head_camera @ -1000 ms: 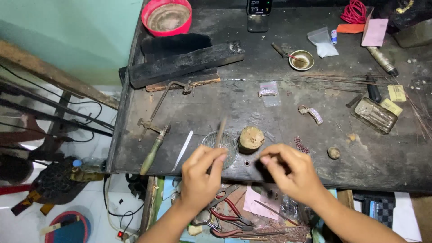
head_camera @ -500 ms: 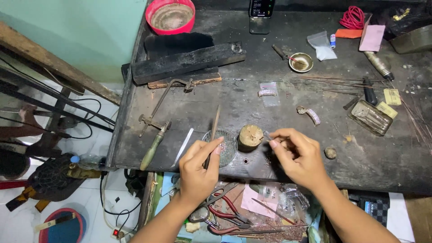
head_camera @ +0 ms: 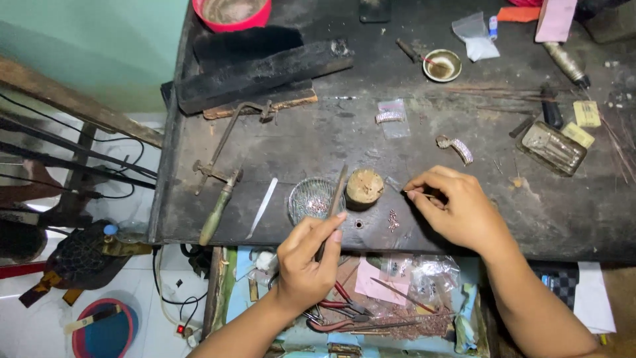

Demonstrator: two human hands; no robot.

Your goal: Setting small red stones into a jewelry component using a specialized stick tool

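Nearest you, left hand pinches thin brown stick tool, tip slanted up over small clear glass dish of tiny beads; keep wrist braced on edge of dark worn tabletop. Right hand closed narrow on something tiny, too small to identify; hold low. Round cork-coloured block sits between hands, beside dish. Small metal chain piece lies loose just below; don't sweep it.

Dark, matt, scuffed wooden counter, small clear glossy glass dish, round rough cork-like brown block, thin matt wooden stick, green-handled metal saw
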